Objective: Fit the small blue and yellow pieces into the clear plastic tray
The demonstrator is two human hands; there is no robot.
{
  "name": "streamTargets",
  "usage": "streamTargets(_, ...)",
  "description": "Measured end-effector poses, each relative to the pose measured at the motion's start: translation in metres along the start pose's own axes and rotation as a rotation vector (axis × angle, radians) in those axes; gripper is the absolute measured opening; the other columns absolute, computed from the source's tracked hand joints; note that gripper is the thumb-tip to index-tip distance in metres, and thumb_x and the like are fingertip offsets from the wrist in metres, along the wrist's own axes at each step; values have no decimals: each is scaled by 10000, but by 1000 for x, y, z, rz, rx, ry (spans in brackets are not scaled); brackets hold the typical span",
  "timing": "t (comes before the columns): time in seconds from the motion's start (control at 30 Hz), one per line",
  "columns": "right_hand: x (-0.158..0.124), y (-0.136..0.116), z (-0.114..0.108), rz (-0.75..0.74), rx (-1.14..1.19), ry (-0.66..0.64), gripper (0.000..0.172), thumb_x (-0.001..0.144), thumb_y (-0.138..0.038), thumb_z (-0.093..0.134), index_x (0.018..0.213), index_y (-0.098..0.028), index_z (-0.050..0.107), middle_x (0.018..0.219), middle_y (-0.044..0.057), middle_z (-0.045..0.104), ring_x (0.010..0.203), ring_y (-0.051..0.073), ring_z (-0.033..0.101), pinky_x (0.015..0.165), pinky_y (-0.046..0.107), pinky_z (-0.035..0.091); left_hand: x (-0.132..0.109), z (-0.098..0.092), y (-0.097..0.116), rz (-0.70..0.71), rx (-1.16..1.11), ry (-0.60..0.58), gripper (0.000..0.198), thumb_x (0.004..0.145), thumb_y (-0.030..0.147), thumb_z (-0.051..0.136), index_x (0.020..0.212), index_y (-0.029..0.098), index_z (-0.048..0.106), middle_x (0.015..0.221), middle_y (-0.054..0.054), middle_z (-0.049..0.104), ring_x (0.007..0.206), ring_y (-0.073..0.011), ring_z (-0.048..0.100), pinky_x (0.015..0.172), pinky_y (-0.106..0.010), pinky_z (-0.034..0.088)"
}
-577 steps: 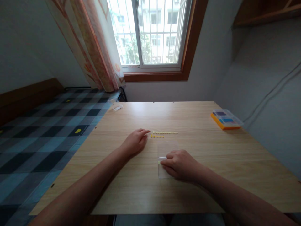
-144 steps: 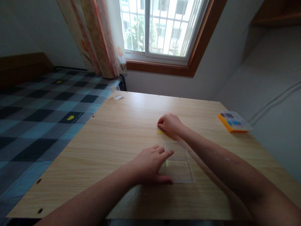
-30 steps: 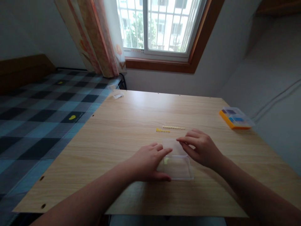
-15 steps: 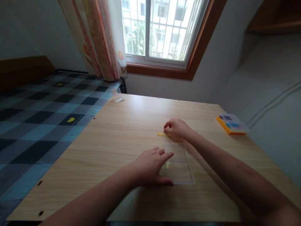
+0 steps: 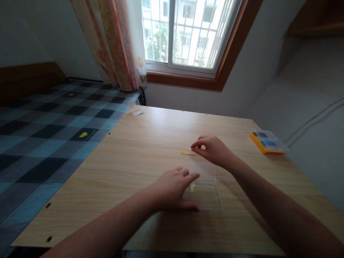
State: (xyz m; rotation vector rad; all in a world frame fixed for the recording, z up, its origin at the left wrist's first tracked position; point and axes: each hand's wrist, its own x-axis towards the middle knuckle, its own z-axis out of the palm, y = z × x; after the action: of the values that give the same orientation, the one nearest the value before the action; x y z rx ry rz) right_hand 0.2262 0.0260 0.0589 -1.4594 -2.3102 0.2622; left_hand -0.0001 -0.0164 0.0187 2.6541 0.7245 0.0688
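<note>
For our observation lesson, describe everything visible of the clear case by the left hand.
The clear case, plastic by its look, lies open and flat on the wood-grain table, one rectangular half beyond the other. The near half shows a pale yellow bit at its far-left corner. The left hand covers part of the left edge; whether it presses down is unclear.

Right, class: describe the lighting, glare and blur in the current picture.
Head view: the window is partly overexposed; pale glare lies on the far end of the table; the shelf sits in gloom; the yellow row looks soft, its pieces hard to separate.
</note>
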Motion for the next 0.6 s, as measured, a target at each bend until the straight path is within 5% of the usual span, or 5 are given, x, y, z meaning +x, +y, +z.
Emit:
streamTargets(0.13,-65,-7,-18,-230,210,-169,153,973,-258,659,943,-221,804,854,30,707,786,132,631,728,252,451,1,-1,0,-3,-3,-11,896,782,675,766,1503,216,497,1237,-122,665,1145,-338,620,975,-446,503)
streamTargets(0.27,-107,-13,-1,-218,216,-368,187,976,-180,610,916,-218,783,850,19,693,722,112,602,659,239,404,1,-1,1,-5,4,-25,914,782,671,773,1511,199,487,1254,-130,661,1151,-345,621,968,-450,509)
streamTargets(0.43,-107,-16,27,-237,15,-294,207,948,-147,605,804,-195,747,747,10,646,635,118,506,596,275,294,1,0,0,6,-1,-22,892,783,637,793,1496,190,496,1251,-126,659,1150,-337,623,973,-441,508)
streamTargets(0.6,-106,-11,29,-280,9,-176,177,960,-177,615,877,-210,767,749,10,647,636,121,493,604,286,283,2,1,-1,13,-4,-3,877,779,631,801,1482,199,506,1217,-117,666,1133,-339,630,962,-449,511)
